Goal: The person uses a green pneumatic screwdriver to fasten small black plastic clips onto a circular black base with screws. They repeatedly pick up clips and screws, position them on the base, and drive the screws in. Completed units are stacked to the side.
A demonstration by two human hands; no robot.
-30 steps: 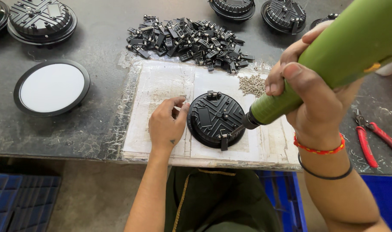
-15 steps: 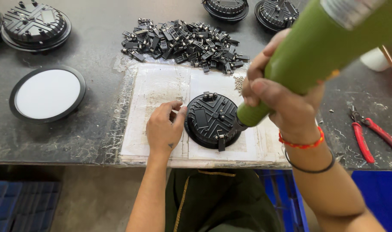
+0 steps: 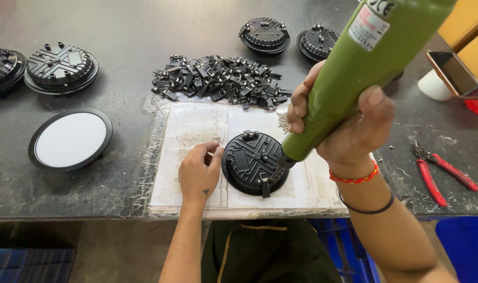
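Note:
A round black ribbed lamp housing [image 3: 254,161] lies back-up on a worn white mat [image 3: 192,131] at the table's front edge. My right hand [image 3: 349,126] is wrapped around a green electric screwdriver [image 3: 370,63], tilted, with its tip down at the housing's right rim. My left hand [image 3: 198,170] rests on the mat against the housing's left side, fingers curled and pinching something small that I cannot make out. A red thread and a black band circle my right wrist.
A heap of small black clips [image 3: 218,81] lies behind the mat, with small screws [image 3: 283,121] beside it. More black housings [image 3: 61,65] [image 3: 264,34] [image 3: 318,42], a white-faced round lamp [image 3: 70,139], red-handled pliers [image 3: 438,173], a phone [image 3: 454,73] and a white cup [image 3: 433,86] surround it.
The green screwdriver has swung more upright and its tip has come down onto the housing's right rim. My left hand has stayed at the housing's left side.

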